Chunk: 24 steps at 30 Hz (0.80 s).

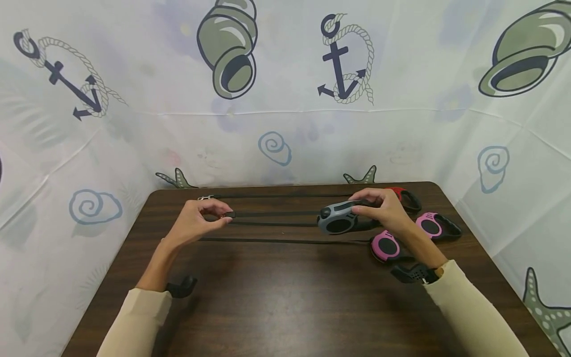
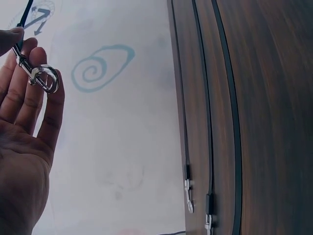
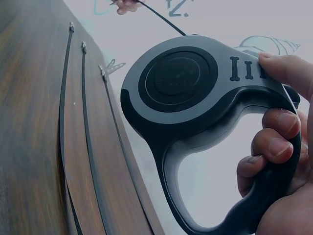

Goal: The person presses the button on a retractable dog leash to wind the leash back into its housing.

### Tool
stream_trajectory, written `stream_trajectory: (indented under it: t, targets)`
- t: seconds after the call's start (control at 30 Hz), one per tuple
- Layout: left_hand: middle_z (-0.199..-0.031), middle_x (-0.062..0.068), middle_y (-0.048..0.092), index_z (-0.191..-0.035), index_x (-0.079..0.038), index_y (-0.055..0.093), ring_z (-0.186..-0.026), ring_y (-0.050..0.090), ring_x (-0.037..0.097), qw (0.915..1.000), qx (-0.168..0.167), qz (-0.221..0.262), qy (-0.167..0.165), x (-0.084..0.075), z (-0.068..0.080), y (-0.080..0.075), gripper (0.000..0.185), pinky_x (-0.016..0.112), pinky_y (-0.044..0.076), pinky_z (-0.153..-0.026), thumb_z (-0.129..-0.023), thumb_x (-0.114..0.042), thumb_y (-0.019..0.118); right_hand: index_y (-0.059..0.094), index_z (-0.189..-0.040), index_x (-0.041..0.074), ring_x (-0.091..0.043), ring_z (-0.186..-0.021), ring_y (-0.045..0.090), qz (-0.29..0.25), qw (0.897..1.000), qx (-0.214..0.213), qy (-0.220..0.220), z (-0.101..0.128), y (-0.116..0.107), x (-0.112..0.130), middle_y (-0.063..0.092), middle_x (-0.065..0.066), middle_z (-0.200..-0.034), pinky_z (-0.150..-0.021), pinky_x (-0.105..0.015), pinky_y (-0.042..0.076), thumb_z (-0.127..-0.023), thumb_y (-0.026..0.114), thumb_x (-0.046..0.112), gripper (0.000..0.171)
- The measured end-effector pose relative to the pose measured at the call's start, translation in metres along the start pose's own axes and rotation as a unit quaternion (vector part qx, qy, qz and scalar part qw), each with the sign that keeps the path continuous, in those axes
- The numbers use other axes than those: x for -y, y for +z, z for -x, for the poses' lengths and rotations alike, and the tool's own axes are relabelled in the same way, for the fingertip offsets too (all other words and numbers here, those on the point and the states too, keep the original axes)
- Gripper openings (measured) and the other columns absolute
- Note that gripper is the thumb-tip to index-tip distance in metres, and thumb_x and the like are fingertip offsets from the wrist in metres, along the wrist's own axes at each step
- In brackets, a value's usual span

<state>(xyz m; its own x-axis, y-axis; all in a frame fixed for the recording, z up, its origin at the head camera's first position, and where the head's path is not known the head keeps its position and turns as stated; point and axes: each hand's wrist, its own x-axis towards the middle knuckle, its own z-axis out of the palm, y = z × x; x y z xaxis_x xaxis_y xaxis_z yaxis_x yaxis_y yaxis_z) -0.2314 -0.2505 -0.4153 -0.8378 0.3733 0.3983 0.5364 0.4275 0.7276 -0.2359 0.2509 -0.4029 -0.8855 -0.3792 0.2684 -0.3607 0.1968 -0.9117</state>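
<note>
My right hand (image 1: 384,208) grips the black handle of a grey-and-black retractable dog leash (image 1: 338,219), held above the table. In the right wrist view its round casing (image 3: 134,98) shows bone-shaped marks, with the thumb on the casing and fingers curled round the grip. A black strap (image 1: 276,214) runs taut from it to my left hand (image 1: 196,223). There the thumb and fingers pinch the strap's end, beside a silver snap hook (image 2: 41,76) that lies against the fingers.
On the brown table (image 1: 285,297), two pink leashes (image 1: 385,246) and a red leash (image 1: 396,191) lie at the right. Their black straps (image 1: 285,241) stretch leftward, ending in metal clips (image 2: 189,196). A patterned cloth (image 1: 285,74) hangs behind the table.
</note>
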Motion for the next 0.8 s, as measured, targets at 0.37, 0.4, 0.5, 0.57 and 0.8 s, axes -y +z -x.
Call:
stream_trajectory:
  t: [0.37, 0.4, 0.5, 0.57, 0.8]
  targets:
    - [-0.093, -0.003, 0.078, -0.104, -0.013, 0.080, -0.083, 0.071, 0.012, 1.0000, -0.001, -0.003, -0.008, -0.003, -0.004, 0.008, 0.018, 0.035, 0.058, -0.076, -0.088, -0.006, 0.085, 0.073, -0.116, -0.004, -0.015, -0.062, 0.052, -0.004, 0.999, 0.004, -0.033, -0.007, 0.007, 0.001, 0.071, -0.003, -0.080, -0.049, -0.031, 0.038, -0.094, 0.074, -0.002, 0.022]
    - [-0.093, -0.003, 0.078, -0.104, -0.013, 0.080, -0.084, 0.071, 0.012, 1.0000, -0.001, -0.003, -0.008, -0.003, -0.005, 0.009, 0.018, 0.036, 0.059, -0.076, -0.088, -0.006, 0.085, 0.073, -0.116, -0.004, -0.016, -0.063, 0.053, -0.007, 0.999, 0.005, -0.032, -0.007, 0.008, 0.001, 0.071, -0.003, -0.080, -0.050, -0.031, 0.039, -0.094, 0.074, -0.001, 0.023]
    - [-0.094, -0.003, 0.078, -0.105, -0.013, 0.080, -0.084, 0.071, 0.012, 1.0000, -0.002, -0.002, -0.007, -0.004, -0.006, 0.011, 0.018, 0.037, 0.059, -0.078, -0.088, -0.006, 0.085, 0.073, -0.116, -0.004, -0.015, -0.063, 0.054, -0.013, 1.000, 0.007, -0.025, -0.008, 0.011, 0.002, 0.072, -0.003, -0.080, -0.051, -0.028, 0.039, -0.094, 0.075, 0.001, 0.022]
    - [-0.094, -0.002, 0.078, -0.105, -0.013, 0.080, -0.084, 0.072, 0.012, 1.0000, -0.003, 0.003, -0.005, -0.004, -0.007, 0.013, 0.018, 0.035, 0.060, -0.078, -0.088, -0.006, 0.085, 0.074, -0.116, -0.004, -0.015, -0.066, 0.056, -0.019, 1.000, 0.009, -0.017, -0.009, 0.012, 0.003, 0.073, -0.003, -0.082, -0.053, -0.029, 0.041, -0.095, 0.075, 0.003, 0.022]
    - [-0.091, -0.001, 0.078, -0.104, -0.012, 0.080, -0.081, 0.071, 0.012, 0.9999, -0.002, 0.013, 0.007, -0.005, -0.009, 0.017, 0.019, 0.028, 0.057, -0.073, -0.088, -0.003, 0.084, 0.073, -0.117, -0.004, -0.017, -0.067, 0.055, -0.018, 1.000, 0.010, -0.010, -0.010, 0.016, 0.004, 0.072, -0.004, -0.081, -0.055, -0.030, 0.043, -0.094, 0.076, 0.002, 0.024]
